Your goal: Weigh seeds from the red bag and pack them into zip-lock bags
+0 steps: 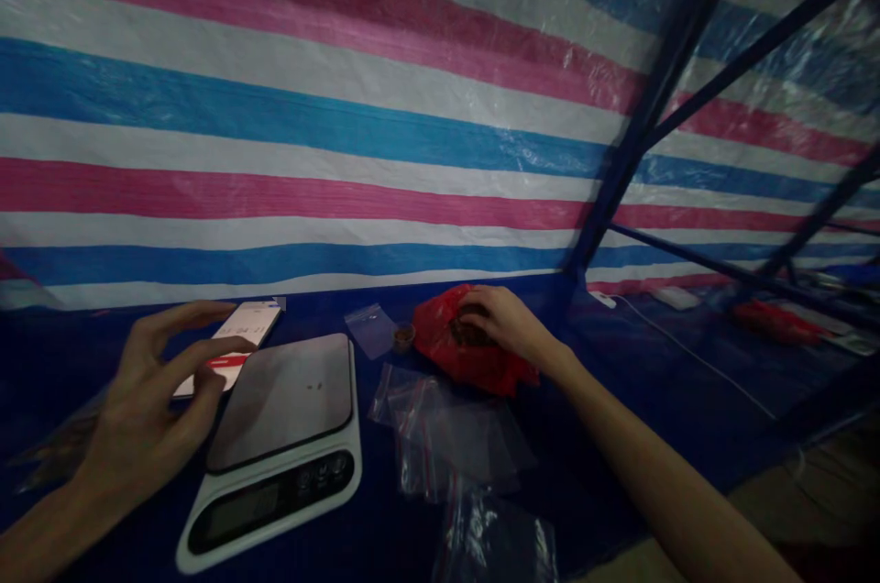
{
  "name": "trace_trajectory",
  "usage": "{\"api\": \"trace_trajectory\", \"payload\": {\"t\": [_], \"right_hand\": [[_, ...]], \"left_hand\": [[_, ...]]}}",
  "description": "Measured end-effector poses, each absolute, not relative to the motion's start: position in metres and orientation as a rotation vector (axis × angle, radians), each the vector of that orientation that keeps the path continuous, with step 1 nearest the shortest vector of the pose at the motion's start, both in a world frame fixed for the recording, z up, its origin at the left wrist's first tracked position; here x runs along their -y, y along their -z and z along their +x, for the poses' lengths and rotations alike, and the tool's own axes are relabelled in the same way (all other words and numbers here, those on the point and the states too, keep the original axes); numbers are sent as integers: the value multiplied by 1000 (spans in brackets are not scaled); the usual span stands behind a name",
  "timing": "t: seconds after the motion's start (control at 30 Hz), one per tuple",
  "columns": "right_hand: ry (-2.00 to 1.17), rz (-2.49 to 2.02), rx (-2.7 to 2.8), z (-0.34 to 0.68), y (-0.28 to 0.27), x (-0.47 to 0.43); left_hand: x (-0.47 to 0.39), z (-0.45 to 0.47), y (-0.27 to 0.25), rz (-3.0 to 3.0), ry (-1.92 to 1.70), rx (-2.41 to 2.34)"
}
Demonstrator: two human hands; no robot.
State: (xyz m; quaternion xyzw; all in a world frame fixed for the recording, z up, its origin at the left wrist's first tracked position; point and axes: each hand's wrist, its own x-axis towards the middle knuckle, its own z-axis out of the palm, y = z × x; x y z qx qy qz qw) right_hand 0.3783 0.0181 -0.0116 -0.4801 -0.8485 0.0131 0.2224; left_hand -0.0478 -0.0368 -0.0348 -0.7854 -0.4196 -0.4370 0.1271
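My left hand (pixel 161 390) hovers over a lit smartphone (pixel 251 324) at the left, its fingers bent and apart, with one fingertip at or just above the screen. Beside it stands a white kitchen scale (pixel 289 400) with a grey plate; a few tiny specks lie on the plate, and its display is too dim to read. My right hand (pixel 505 317) is in the mouth of a red plastic bag (pixel 467 368) that has brown contents. Its fingers curl down there, and their tips are hidden. A small round cup (pixel 403 337) with brown stuff touches or nearly touches the bag.
Several clear zip bags (pixel 446 427) lie overlapped in front of the red bag, and one more zip bag (pixel 371 329) lies behind the scale. Blue metal bars (pixel 619 180) rise at the right. A white cable (pixel 687 354) runs across the blue surface. Striped sheeting (pixel 309 134) hangs behind.
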Motion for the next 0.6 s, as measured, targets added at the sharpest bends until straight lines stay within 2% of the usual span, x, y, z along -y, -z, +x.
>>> {"api": "trace_trajectory", "payload": {"t": [0.23,0.6], "right_hand": [[-126,-1144,2034,346,7,-13],[-372,-1142,2045,297,25,-13]], "left_hand": [[33,-47,41,-2309,1421,1280],[42,-35,40,-2417,1460,1238]]}}
